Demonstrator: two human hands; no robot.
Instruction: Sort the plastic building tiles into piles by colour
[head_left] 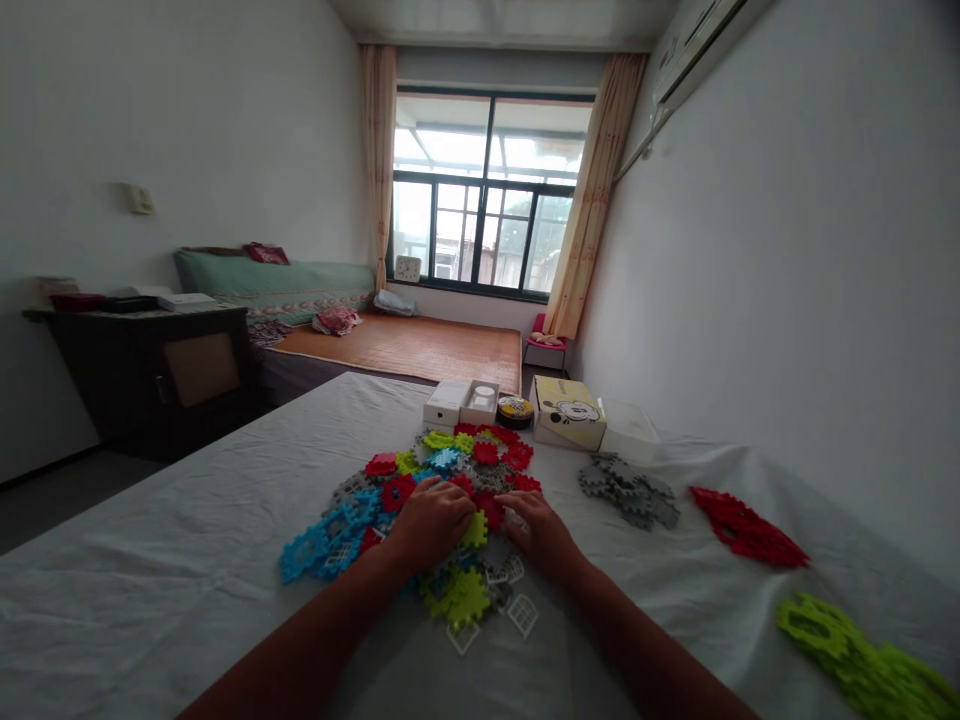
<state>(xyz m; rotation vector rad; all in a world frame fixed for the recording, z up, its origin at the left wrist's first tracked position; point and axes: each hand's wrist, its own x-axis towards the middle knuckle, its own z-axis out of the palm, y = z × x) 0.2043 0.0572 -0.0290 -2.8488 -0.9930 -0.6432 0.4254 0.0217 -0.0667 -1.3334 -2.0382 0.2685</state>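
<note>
A heap of interlocking plastic building pieces lies on the cloth, with red pieces (pixel 397 491), blue pieces (pixel 326 540), yellow-green pieces (pixel 459 598) and grey ones mixed together. My left hand (pixel 435 522) rests over the heap's middle, its fingers curled together; what lies under them is hidden. Between both hands sits a red gear-edged piece (pixel 491 511). At its right edge is my right hand (pixel 541 532), fingers reaching inward and thumb apart from them. White window-shaped pieces (pixel 523 615) lie at the near side of the heap.
To the right are separate piles of grey pieces (pixel 630 490), red pieces (pixel 750 528) and yellow-green pieces (pixel 855 655). Behind the heap stand white boxes (pixel 448 402), a round tin (pixel 515 411), a yellow cartoon box (pixel 568 413) and a clear container (pixel 628 432). A bed (pixel 405 345) is beyond the table.
</note>
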